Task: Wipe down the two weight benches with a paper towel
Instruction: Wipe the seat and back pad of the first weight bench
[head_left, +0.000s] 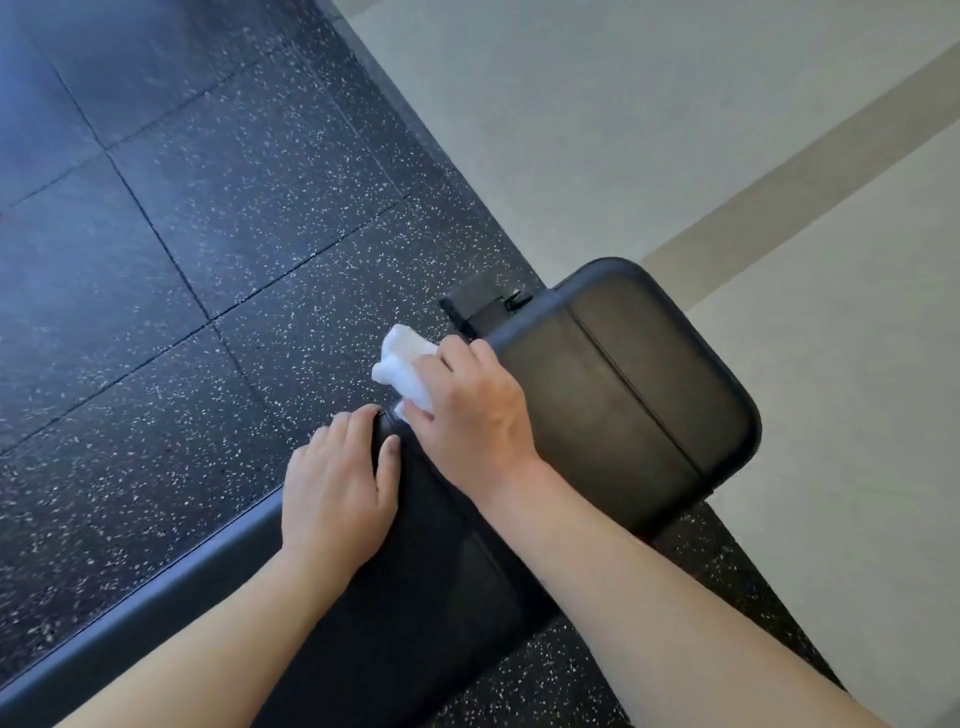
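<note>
The right hand (470, 410) has its grip bunched around the white paper towel (402, 369) at the weight bench (623, 384) pad's left edge, with the pad's long axis running toward the person, while the left hand (337, 483) rests flat just beside it.

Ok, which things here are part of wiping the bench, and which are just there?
In use:
bench
paper towel, held by right hand
left hand, resting on bench edge

Just there:
rubber floor
pale floor
</note>
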